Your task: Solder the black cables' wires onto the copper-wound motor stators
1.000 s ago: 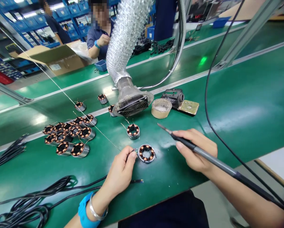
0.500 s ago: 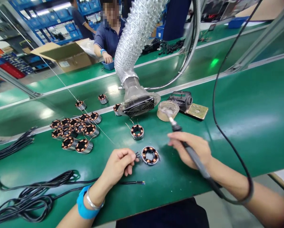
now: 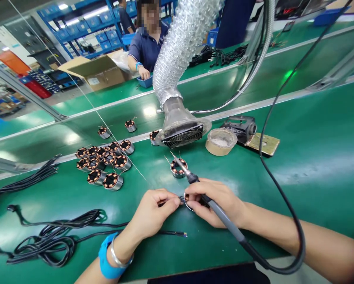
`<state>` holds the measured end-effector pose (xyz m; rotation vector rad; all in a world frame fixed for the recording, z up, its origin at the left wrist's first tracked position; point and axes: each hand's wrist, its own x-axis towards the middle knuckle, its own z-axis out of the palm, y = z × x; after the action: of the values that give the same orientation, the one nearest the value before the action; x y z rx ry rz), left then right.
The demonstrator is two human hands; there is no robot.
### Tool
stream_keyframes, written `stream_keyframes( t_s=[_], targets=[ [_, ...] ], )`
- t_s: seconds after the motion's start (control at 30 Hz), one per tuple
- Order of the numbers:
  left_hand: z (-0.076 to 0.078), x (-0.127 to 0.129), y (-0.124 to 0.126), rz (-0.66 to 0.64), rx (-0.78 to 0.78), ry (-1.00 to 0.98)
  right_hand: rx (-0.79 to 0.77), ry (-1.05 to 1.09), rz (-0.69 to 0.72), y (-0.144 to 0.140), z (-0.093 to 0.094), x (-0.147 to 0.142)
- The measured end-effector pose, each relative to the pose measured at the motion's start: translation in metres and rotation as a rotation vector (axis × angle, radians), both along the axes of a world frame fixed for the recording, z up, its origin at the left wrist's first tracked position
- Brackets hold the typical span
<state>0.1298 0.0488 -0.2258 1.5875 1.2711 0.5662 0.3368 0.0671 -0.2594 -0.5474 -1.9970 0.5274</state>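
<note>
My left hand (image 3: 156, 209) is closed, pinching short black-sleeved wires (image 3: 181, 198) at the edge of a copper-wound motor stator (image 3: 187, 204). Across my right hand (image 3: 220, 201) lies a soldering iron (image 3: 226, 217), its tip pointing up and left, over another stator (image 3: 177, 172) standing just behind. The thumb and fingers of that same hand also reach to the near stator and cover much of it. Black cable with stripped coloured ends (image 3: 181, 234) lies below my left hand.
Several stators (image 3: 113, 181) stand grouped at left. A fume extractor (image 3: 181, 134) hangs over the bench. Behind my right hand are a round tub (image 3: 221, 142) and an iron stand (image 3: 243, 128). Coiled black cables (image 3: 55, 244) lie front left. A co-worker (image 3: 147, 47) sits opposite.
My right hand has moved left with the soldering iron, from the round tub to the near stator, and its fingers now reach that stator. My left hand keeps its pinch. The view has shifted slightly.
</note>
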Motion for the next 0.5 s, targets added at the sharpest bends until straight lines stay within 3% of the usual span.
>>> stream_keyframes(
  t_s=[0.27,0.37,0.5],
  targets=[
    [0.0041,0.0066,-0.0034,-0.078,-0.039,0.064,-0.040,0.040,-0.016,-0.0034,-0.0019,-0.0011],
    [0.0058,0.0078,-0.0050,-0.087,0.025,0.107,-0.028,0.017,-0.062,-0.0024,0.0001,-0.0013],
    [0.0063,0.0049,-0.0042,-0.063,0.138,0.127,-0.064,-0.016,0.006,-0.0004,0.0034,-0.0034]
  ],
)
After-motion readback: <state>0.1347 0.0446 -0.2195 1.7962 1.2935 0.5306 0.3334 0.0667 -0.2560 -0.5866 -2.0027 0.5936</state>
